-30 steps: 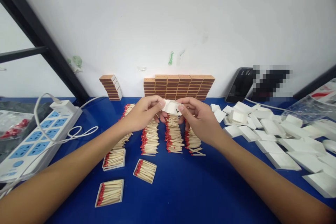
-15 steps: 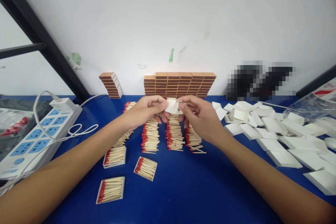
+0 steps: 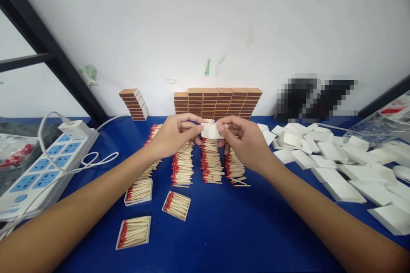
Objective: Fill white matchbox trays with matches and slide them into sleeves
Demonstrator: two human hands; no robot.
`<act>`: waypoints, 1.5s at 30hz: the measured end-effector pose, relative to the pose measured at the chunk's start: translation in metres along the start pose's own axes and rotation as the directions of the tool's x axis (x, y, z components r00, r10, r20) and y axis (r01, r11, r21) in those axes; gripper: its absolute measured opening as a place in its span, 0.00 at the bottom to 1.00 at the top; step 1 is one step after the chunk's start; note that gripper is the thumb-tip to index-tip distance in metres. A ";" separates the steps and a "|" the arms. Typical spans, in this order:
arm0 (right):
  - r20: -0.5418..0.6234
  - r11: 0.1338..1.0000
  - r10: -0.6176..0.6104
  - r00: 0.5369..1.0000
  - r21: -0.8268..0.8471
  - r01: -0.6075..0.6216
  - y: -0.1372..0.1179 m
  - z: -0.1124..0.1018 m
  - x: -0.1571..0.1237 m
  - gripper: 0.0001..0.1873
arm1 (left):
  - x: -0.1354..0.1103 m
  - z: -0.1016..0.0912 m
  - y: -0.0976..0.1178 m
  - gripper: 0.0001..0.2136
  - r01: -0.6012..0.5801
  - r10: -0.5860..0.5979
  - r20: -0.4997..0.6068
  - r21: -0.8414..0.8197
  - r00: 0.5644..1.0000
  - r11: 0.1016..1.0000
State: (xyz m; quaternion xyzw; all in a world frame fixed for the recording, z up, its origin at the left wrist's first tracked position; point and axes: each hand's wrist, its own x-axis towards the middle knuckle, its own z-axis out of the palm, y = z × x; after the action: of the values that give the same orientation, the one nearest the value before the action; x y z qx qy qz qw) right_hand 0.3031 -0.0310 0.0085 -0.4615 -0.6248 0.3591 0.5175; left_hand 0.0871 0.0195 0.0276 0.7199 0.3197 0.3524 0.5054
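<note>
My left hand [image 3: 174, 134] and my right hand [image 3: 245, 138] meet above the blue table [image 3: 224, 230] and pinch a small white matchbox tray [image 3: 211, 130] between their fingertips. Below the hands lie several rows of red-tipped matches [image 3: 209, 164]. Three filled trays of matches [image 3: 134, 231] sit nearer me on the left. Both hands have fingers closed on the white tray.
Stacked brown matchbox sleeves [image 3: 218, 103] line the wall, with a smaller stack [image 3: 133, 104] to their left. A heap of flat white empty trays [image 3: 336, 162] covers the right side. A white and blue power strip [image 3: 41, 166] with its cable lies on the left.
The hands have shifted slightly and turned the white tray between the fingertips; the view has moved a little. The rest stays in place.
</note>
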 end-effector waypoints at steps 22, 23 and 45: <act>0.099 0.991 0.032 0.995 0.125 -0.045 -0.008 0.001 -0.001 0.21 | -0.003 0.006 0.000 0.13 -0.056 0.062 0.030 -0.169 0.998 0.984; 0.094 0.991 0.031 0.995 0.124 -0.042 -0.008 0.001 -0.001 0.21 | -0.003 0.005 0.001 0.13 -0.052 0.058 0.033 -0.166 0.998 0.985; -0.094 0.937 -0.128 0.987 -0.339 0.089 -0.003 0.006 -0.008 0.10 | -0.013 0.018 0.003 0.13 -0.088 0.161 -0.082 0.560 0.984 0.824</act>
State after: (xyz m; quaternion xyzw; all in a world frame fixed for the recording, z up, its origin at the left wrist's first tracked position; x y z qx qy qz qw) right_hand 0.2972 -0.0389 0.0075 -0.5271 -0.6703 0.1919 0.4858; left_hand 0.0951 -0.0004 0.0241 0.8309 0.3915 0.3216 0.2300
